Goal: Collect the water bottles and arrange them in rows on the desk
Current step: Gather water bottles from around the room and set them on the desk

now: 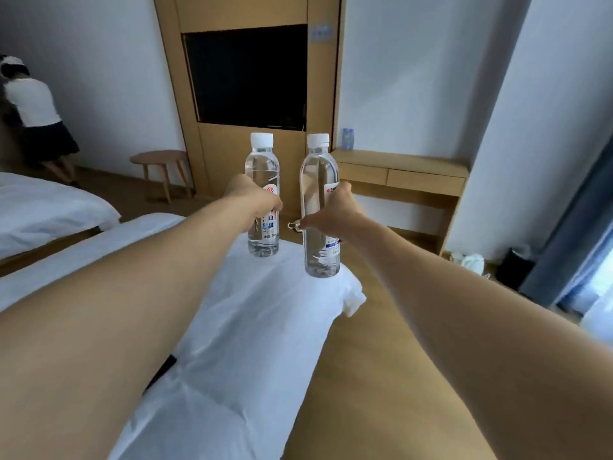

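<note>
My left hand [255, 199] grips a clear water bottle with a white cap [262, 161], held upright in the air above the foot of the bed. My right hand [335, 210] grips a second clear water bottle [318, 167], also upright, just to the right of the first. Both arms are stretched forward. The wooden desk [401, 162] stands against the far wall to the right. One small bottle with a blue label [347, 138] stands on the desk's left end.
A white bed [252, 327] lies under my arms, with wooden floor [381, 343] to its right. A TV [247, 76] sits in a wooden wall panel ahead. A round stool [159, 161] is at left. A person [36, 117] bends over at far left. A black bin [514, 263] and blue curtain [570, 234] stand at right.
</note>
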A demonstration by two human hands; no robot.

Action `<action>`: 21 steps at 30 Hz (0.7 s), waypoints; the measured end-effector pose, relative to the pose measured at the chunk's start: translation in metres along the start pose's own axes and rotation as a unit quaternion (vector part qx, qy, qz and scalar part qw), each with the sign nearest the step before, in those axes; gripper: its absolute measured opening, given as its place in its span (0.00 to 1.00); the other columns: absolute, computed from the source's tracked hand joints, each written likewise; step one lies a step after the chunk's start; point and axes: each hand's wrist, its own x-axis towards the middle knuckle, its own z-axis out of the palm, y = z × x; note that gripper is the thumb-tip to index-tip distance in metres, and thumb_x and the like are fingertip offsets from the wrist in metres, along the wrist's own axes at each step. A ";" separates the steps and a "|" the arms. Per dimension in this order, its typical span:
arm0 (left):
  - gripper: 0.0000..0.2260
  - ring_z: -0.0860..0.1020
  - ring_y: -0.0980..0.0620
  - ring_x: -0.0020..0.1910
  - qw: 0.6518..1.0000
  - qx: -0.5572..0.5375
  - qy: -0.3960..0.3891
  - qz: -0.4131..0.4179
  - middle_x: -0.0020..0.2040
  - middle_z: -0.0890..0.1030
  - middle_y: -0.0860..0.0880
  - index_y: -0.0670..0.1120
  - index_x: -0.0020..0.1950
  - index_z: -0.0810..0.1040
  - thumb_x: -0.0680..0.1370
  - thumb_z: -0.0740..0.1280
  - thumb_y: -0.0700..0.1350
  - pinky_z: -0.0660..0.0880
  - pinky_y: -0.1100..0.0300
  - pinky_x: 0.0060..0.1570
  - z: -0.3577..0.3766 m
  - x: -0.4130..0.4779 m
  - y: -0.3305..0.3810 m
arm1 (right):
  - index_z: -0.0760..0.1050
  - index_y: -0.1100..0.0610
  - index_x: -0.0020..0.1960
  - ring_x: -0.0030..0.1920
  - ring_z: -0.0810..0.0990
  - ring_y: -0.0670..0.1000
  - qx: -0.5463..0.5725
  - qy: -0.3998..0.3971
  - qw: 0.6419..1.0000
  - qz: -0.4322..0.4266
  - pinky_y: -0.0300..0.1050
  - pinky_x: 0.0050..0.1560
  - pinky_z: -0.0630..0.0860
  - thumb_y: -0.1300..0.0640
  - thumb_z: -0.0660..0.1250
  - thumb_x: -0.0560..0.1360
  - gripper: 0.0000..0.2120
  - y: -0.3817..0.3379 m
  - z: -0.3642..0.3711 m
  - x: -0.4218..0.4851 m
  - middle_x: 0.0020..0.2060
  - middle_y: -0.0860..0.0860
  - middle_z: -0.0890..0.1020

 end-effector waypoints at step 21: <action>0.24 0.78 0.42 0.56 0.977 0.031 -0.179 0.112 0.57 0.77 0.42 0.39 0.62 0.70 0.70 0.76 0.40 0.78 0.52 0.50 0.225 0.238 0.119 | 0.57 0.59 0.67 0.45 0.73 0.53 -0.026 0.162 0.976 0.140 0.44 0.41 0.70 0.53 0.77 0.67 0.38 0.100 -0.089 0.247 0.50 0.53 0.74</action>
